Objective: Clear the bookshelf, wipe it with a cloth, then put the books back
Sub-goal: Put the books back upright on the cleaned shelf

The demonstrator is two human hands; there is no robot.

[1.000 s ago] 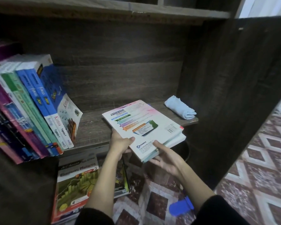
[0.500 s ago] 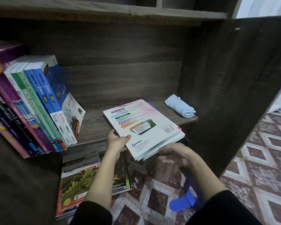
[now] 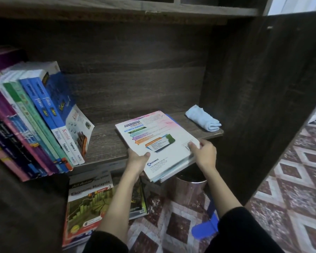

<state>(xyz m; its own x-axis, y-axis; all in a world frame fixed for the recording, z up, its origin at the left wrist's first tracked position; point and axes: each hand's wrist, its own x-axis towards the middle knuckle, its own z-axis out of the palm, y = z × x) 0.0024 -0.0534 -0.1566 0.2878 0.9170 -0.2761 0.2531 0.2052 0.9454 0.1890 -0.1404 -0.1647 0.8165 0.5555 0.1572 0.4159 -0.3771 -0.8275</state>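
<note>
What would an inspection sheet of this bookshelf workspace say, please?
Surface: wooden shelf, bare patch mid-shelf.
Job's things: stack of books flat, overhanging the front edge; row of books leaning left; folded blue cloth at right end.
Clutter: floor books below; metal container under the stack.
Hands: left hand grips the stack's left edge; right hand grips its right corner.
Cables: nothing seen.
Surroundings: patterned floor; dark side panel.

A row of leaning paperback textbooks (image 3: 44, 115) fills the left of the dark wooden shelf (image 3: 106, 143). A flat stack of white-covered workbooks (image 3: 159, 141) lies mid-shelf (overhanging its front edge); a folded pale-blue cloth (image 3: 202, 120) sits right of it, farther back.
</note>
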